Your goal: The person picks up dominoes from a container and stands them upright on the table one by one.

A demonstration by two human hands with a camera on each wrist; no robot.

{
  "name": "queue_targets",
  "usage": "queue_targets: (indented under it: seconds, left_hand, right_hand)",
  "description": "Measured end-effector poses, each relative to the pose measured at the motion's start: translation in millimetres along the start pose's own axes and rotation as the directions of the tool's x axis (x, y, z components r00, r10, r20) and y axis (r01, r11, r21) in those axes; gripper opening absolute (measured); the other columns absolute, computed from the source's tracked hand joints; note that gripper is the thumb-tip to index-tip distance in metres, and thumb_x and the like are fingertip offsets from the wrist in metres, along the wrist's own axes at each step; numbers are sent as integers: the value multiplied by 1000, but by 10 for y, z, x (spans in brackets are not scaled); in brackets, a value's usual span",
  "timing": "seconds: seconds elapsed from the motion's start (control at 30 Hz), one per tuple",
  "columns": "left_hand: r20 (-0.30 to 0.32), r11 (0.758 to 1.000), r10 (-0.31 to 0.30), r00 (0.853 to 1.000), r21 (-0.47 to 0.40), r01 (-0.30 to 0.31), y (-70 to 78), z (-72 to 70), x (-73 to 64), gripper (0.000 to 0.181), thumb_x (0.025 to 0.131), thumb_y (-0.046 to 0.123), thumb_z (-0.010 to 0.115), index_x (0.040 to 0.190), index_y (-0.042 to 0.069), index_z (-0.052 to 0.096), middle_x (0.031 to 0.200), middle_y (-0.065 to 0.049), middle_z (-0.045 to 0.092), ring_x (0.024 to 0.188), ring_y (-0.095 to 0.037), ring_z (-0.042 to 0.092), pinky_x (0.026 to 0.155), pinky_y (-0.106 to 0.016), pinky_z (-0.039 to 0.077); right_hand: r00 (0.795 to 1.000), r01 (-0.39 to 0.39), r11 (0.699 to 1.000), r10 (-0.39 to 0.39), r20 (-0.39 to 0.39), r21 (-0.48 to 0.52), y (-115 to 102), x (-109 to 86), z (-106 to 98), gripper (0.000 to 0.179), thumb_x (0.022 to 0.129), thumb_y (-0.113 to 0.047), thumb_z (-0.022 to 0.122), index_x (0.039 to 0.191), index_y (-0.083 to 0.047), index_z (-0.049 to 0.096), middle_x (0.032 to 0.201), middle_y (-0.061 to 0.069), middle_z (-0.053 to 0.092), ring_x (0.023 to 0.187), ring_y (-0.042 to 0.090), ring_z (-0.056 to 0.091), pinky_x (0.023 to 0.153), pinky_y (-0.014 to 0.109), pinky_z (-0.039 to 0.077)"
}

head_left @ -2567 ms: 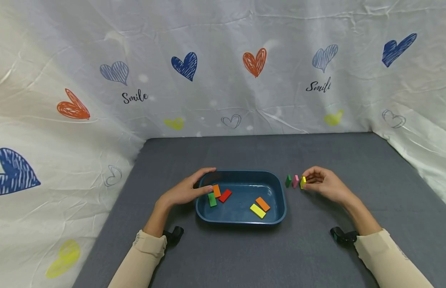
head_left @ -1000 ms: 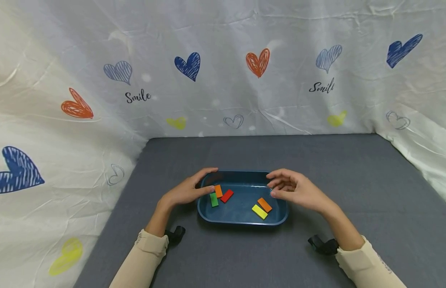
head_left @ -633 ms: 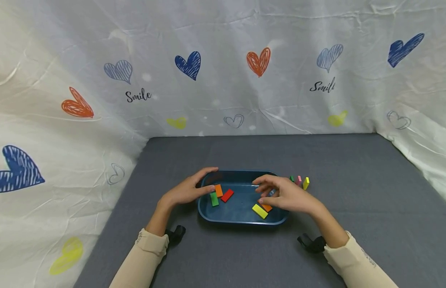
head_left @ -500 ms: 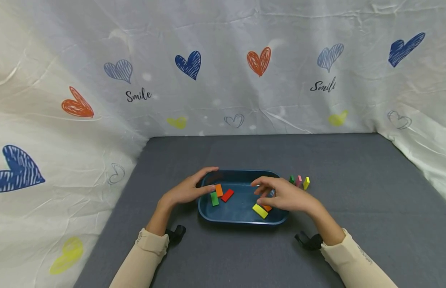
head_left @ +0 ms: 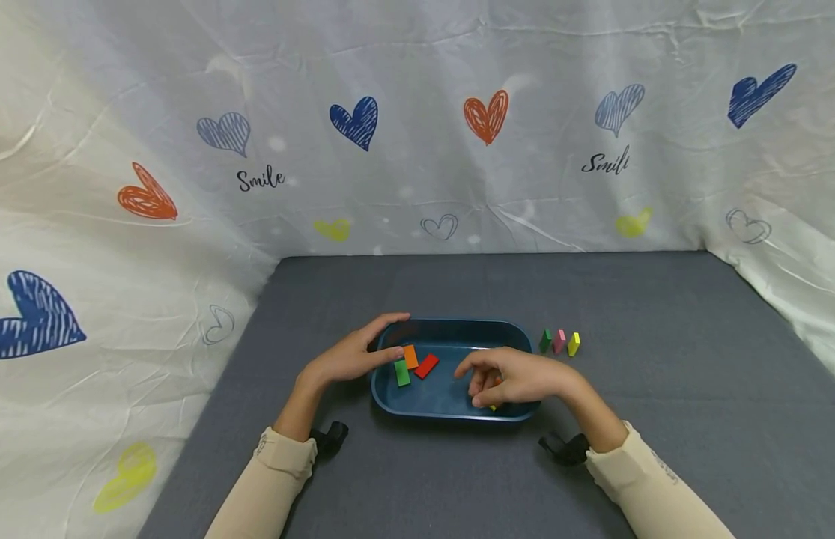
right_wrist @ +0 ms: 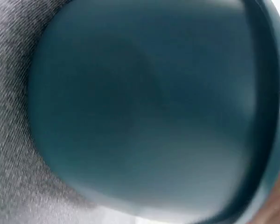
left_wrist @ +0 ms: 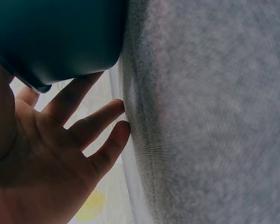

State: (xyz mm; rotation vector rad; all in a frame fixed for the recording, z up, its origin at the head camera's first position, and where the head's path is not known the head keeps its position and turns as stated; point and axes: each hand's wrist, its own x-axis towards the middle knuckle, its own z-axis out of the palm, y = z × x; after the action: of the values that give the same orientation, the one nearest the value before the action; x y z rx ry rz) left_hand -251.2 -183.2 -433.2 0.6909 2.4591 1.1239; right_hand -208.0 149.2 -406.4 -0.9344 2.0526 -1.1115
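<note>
Left hand (head_left: 343,359) holds the blue tray (head_left: 451,416); whether the right hand (head_left: 514,376) pinches the yellow domino (head_left: 494,408) inside, I can't tell. One careless swing could topple the standing dominoes (head_left: 559,342) just outside.

Left sleeve (head_left: 265,486) and right sleeve (head_left: 649,479) were cream, long, with small dark markings (head_left: 663,466); black wrist cameras (head_left: 335,439) were worn below the cuffs (head_left: 292,452).

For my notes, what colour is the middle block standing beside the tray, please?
The middle block is pink, clearest in the head view.
</note>
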Motion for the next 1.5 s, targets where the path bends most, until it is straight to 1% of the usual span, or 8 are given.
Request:
queue_targets:
  seconds: [0.17,0.47,0.57,0.83,1.03,1.2,1.37,1.5]
  left_hand:
    - [0,1000,-3,1000,-2,3,-1,-2,-1,64,101,43,62,158,34,33,166,3,30,154,-32,30,118,-66,30]
    - [3,1000,1,1000,-6,-1,14,-3,1,63,102,42,62,158,36,33,167,3,30,154,-32,28,119,-66,29]
    - [3,1000,5,1000,-4,-5,14,-12,3,64,101,43,62,158,35,33,166,3,30,154,-32,29,119,-66,29]
    - [-1,1000,11,1000,2,-11,8,-15,-1,66,101,45,62,158,34,33,167,2,30,154,-33,29,118,-67,29]
    - [12,1000,11,1000,-8,-11,8,4,-8,66,102,42,62,160,30,32,167,2,29,154,-32,28,119,-66,29]
    - [9,1000,7,1000,-11,-7,19,6,-13,65,102,43,61,159,34,32,168,2,28,155,-33,27,118,-67,30]
    - [4,1000,10,1000,-1,-10,17,-5,-17,66,101,45,61,159,34,32,168,1,28,155,-34,27,118,-67,29]
    - [9,1000,7,1000,-3,-7,4,-7,-16,66,101,46,61,159,34,31,167,4,28,155,-32,27,119,-66,29]
  right_hand:
    - [1000,-3,1000,3,2,25,22,77,33,41,97,-10,69,134,4,57,105,10,68,83,27,67,72,32,60]
    - [998,29,999,-27,-54,28,80,148,43,42,97,-14,71,134,0,60,116,19,67,102,24,65,81,25,57]
    - [999,18,1000,-18,-47,14,59,124,6,39,98,-15,69,133,0,61,108,15,70,93,26,66,76,26,57]
    - [989,-91,995,86,121,37,16,172,-9,36,100,-15,66,133,-2,60,91,2,67,77,22,61,68,33,57]
    - [997,-40,999,39,64,10,6,223,-14,35,102,-18,64,133,-3,61,96,11,69,74,32,61,65,31,53]
    - [992,-127,991,127,-3,-30,9,207,-77,34,103,-24,62,132,-5,62,91,15,68,63,28,58,60,35,54]
    - [979,-197,979,199,37,-43,46,255,-91,36,103,-25,61,133,-5,60,79,11,62,61,19,55,61,32,52]
    - [978,-206,979,205,40,12,69,305,-84,38,104,-27,59,137,-7,58,82,9,59,61,19,54,60,31,50]
